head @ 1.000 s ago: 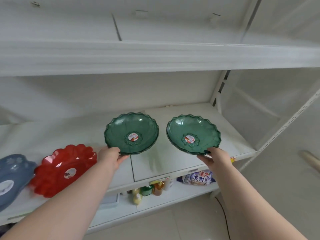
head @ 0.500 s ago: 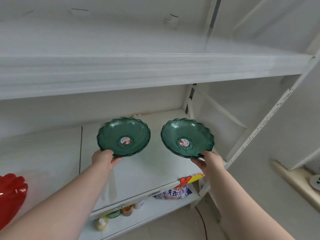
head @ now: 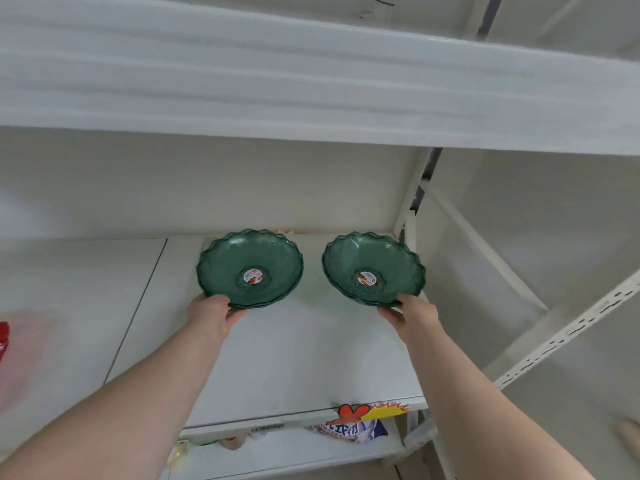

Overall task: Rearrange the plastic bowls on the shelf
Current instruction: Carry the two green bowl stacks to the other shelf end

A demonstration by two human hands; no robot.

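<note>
Two dark green scalloped plastic bowls, each with a round sticker in the middle, are held over the white shelf [head: 294,358], tilted toward me. My left hand [head: 210,313] grips the near rim of the left green bowl [head: 249,261]. My right hand [head: 410,313] grips the near rim of the right green bowl [head: 372,265]. The right bowl is close to the shelf's right upright post [head: 410,199]. Each bowl looks like a thin stack; layered rims show at the bottom edge. A sliver of a red bowl [head: 3,339] shows at the far left edge.
An upper shelf board [head: 311,88] hangs overhead. A slotted white upright [head: 568,330] runs diagonally at right. Below the shelf edge with its red and yellow tag [head: 370,410] sit a detergent bag [head: 349,429] and small bottles [head: 180,452].
Both bowls have travelled to the right along the shelf and deeper in, with my view turning right. The red bowl has slid almost out of sight; the blue one is gone from view.
</note>
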